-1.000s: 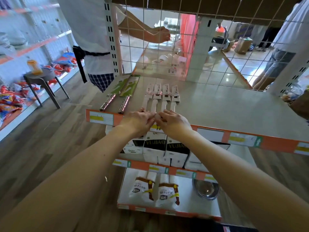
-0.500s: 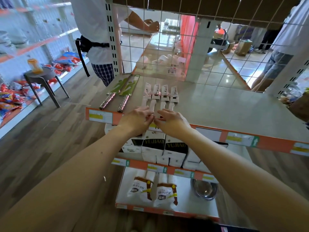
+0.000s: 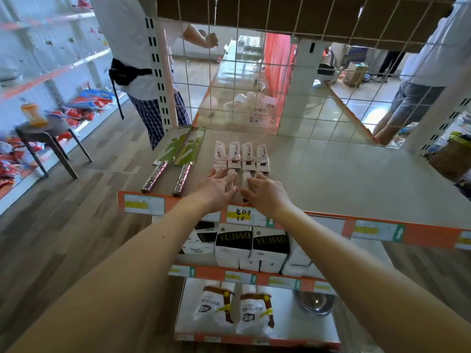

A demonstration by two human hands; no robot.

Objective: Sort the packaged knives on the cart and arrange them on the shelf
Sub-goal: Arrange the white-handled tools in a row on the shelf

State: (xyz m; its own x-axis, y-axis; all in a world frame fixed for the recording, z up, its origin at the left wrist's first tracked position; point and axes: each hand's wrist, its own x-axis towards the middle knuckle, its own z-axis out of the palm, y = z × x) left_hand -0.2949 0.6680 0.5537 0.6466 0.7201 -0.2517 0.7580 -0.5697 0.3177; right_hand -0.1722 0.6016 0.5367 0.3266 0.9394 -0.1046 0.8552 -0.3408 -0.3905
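left hand [image 3: 216,187] and right hand [image 3: 266,193] slid forward onto the white knives [image 3: 241,157].

You have a bright view, lit by daylight from the upper middle of the frame, where the tiled floor [image 3: 356,103] glares and washes out. The shelf [image 3: 331,179] top carries a soft sheen. The upper left is smeared with blur, and straight lines bow at the edges.

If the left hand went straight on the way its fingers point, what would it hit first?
Probably the white knife packs just beyond the left hand; whether it already touches them is unclear.
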